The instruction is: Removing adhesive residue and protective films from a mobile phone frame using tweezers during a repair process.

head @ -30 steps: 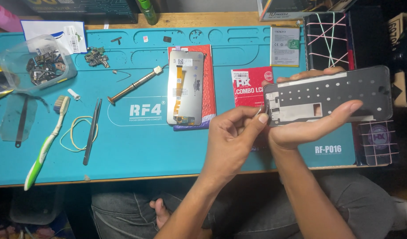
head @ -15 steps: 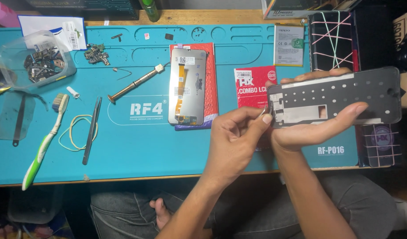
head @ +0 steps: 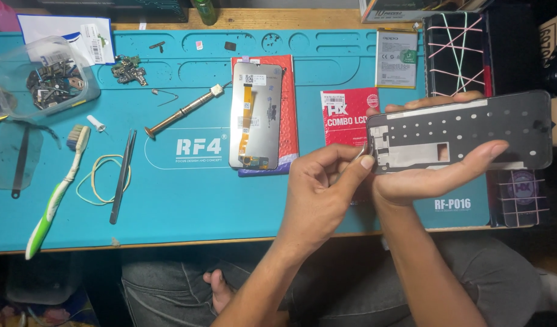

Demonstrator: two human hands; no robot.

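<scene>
In the head view, a dark phone frame (head: pixel 466 133) is held flat above the right part of the blue work mat (head: pixel 187 200) that covers the desk. The frame is cradled in the right hand (head: pixel 429 175), palm up beneath it, with the thumb laid along its near edge and the fingertips showing past its far edge. The left hand (head: pixel 324 188) is brought against the frame's left end, its thumb and forefinger pinched together at the corner; something small and pale seems to be gripped there, but what it is cannot be told.

The remaining things are placed relative to the frame. Just left of it and farther away, a red packet (head: pixel 345 115) lies on the mat. Farther left, a phone display (head: pixel 255 115) lies face down on a red and blue sleeve, its orange ribbon cable showing. Beyond that, a screwdriver (head: pixel 184 111) is laid at a slant, with black tweezers (head: pixel 122 175) and a loop of yellow elastic (head: pixel 100 178) nearer the desk edge. At the far left, a green and white toothbrush (head: pixel 57 194) and a clear tub of small parts (head: pixel 42 75) are seen. Behind the frame, a phone battery (head: pixel 397 57) rests on the mat.
</scene>
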